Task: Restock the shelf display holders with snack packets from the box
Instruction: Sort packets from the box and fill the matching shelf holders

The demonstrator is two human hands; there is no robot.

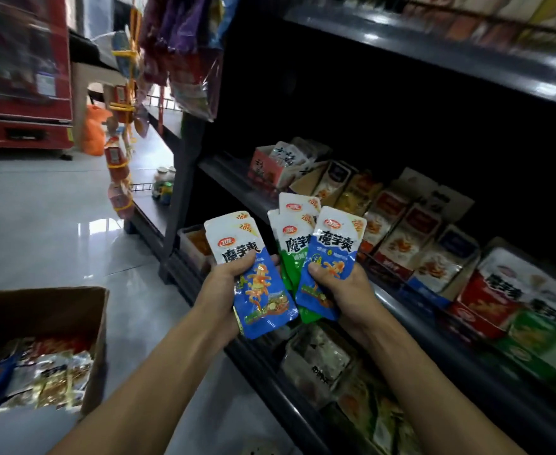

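Dark shop shelving (434, 64) is facing the person; left hand (227, 277) is gripping blue-and-white foil snack packets (253, 274), right hand (339, 284) fanning blue and green ones (329, 254). Loose fans risk slipping or landing in the wrong cardboard display holders (401, 238).

Box (40, 343) left, shelf (401, 310) right

cardboard box (96, 323) cut off at left edge, shelf packets (398, 234) blurred
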